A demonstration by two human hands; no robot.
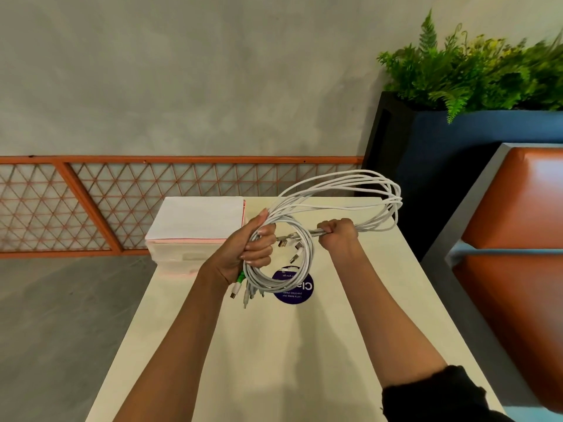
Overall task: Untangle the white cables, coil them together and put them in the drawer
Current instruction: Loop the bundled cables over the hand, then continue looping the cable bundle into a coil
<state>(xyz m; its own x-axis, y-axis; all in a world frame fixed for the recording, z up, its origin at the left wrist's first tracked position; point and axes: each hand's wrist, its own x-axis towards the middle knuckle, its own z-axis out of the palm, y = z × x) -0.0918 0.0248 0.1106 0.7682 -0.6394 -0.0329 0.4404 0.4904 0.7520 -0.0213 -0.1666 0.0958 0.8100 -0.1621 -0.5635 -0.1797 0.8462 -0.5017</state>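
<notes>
Head view: coiling partway done.
Your left hand [254, 245] grips the wound white cables [373, 226]; your right hand [336, 233] clenches their loose far part; far-left drawer [182, 254] looks closed.

Soft even light; plant [475, 68] blurred; edges perhaps warped

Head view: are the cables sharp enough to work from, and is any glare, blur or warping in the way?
Head view, centre: the white cables are sharp, evenly lit. Head view, top right: the plant is blurred. Head view, right edge: a glare patch on the orange seat. Head view overall: wide-angle warp splays the table edges.
</notes>
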